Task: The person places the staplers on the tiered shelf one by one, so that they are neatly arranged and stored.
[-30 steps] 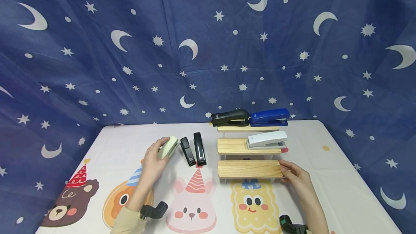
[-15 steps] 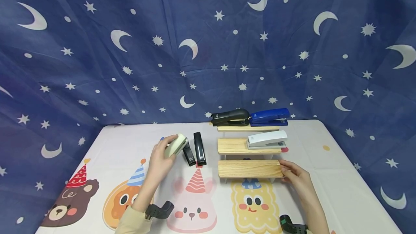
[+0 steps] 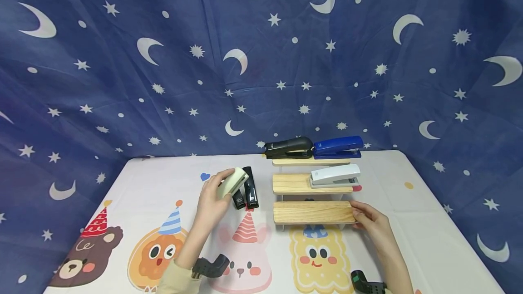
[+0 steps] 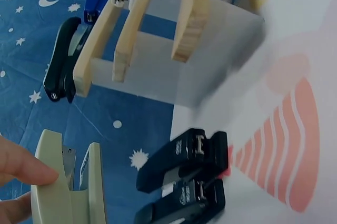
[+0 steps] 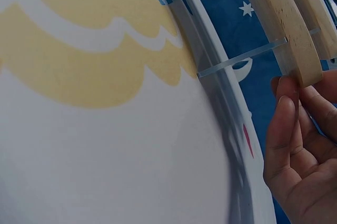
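- Navy moon-and-star cloth backdrop (image 3: 269, 26), far side.
- White cartoon-print table cover (image 3: 433, 239).
- Three-tier pale wooden rack (image 3: 312, 213), right; rounded black stapler (image 3: 289, 147) and blue plastic stapler (image 3: 338, 147) on far tier, white plastic stapler (image 3: 335, 175) on middle.
- Right hand (image 3: 373, 222) pinches near tier's right end.
- Left hand (image 3: 214, 198) part-closed, gripping pale green plastic stapler (image 3: 234, 182), left of rack, beside two slim black staplers (image 3: 252, 189).
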{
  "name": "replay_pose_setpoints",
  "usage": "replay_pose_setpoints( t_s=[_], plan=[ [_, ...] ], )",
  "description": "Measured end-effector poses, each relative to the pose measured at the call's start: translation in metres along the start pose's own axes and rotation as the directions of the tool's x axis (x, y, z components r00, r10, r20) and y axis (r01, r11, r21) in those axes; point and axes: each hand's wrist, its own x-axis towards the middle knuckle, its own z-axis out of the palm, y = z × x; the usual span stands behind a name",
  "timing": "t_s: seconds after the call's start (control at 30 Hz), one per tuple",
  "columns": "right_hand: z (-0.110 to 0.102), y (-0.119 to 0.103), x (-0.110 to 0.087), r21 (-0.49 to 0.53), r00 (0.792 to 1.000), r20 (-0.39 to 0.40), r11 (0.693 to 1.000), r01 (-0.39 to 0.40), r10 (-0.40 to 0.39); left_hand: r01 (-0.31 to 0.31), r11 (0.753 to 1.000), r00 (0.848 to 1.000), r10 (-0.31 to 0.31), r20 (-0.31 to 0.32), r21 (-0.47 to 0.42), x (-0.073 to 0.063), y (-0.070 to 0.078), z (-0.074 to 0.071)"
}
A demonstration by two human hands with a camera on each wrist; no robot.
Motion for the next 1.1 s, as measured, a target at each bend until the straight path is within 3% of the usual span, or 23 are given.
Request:
replay_pose_setpoints(
  t_s=[0.6, 0.83, 1.1],
  plan=[
    [0.0, 0.0, 0.0, 0.006, 1.0, -0.006, 1.0, 0.016, -0.016, -0.054, 0.998, 0.997, 0.055, 0.061, -0.023, 0.005, 0.029, 0.016],
    [0.0, -0.001, -0.001, -0.002, 1.0, -0.008, 1.0, 0.016, -0.016, -0.126, 0.992, 0.988, 0.127, 0.09, -0.012, 0.009, 0.04, 0.022],
    [0.0, 0.0, -0.001, -0.007, 1.0, -0.002, 1.0, 0.011, -0.011, -0.163, 0.986, 0.98, 0.161, 0.113, 0.014, 0.011, 0.049, 0.029]
  ],
)
